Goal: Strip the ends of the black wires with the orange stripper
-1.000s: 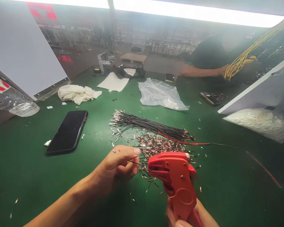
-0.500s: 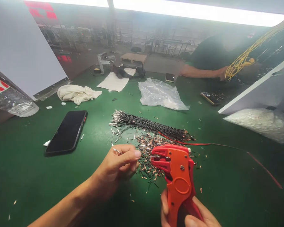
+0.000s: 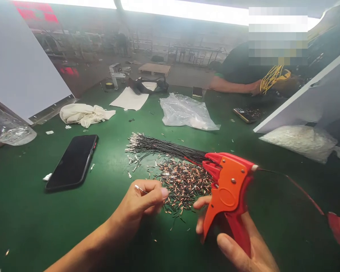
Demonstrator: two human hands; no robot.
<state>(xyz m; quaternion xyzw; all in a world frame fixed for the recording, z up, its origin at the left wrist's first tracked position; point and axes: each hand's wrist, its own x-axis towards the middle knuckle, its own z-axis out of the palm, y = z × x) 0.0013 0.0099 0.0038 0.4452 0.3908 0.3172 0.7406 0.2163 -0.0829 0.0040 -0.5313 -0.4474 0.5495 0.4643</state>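
My left hand [image 3: 141, 206] is closed, pinching a thin black wire [image 3: 178, 195] between thumb and fingers. A silvery crimp terminal [image 3: 141, 189] on the wire's near end sticks out above the hand. The wire's other end points right, clear of the tool's jaws. My right hand [image 3: 243, 247] holds an orange and red wire stripper [image 3: 229, 185] with a loosened grip, its handles spread and its jaws toward the left. Beneath the wire lies a heap of insulation and copper scraps [image 3: 184, 177]. Behind it rests a bundle of black wires [image 3: 164, 145] with terminals at the left end.
A phone [image 3: 73, 162] lies at left, near a white cloth [image 3: 86, 114] and a clear bottle [image 3: 10, 130]. Farther back are a plastic bag [image 3: 187, 113] and paper [image 3: 129, 99]. Across the table, a co-worker's arm [image 3: 234, 85] reaches toward yellow wires [image 3: 273, 80]. A filled bag [image 3: 300, 141] lies right.
The wire stripper has moved up and right, away from the wire end that was in its jaws. My right hand's fingers have loosened. My left hand still holds the wire in nearly the same place.
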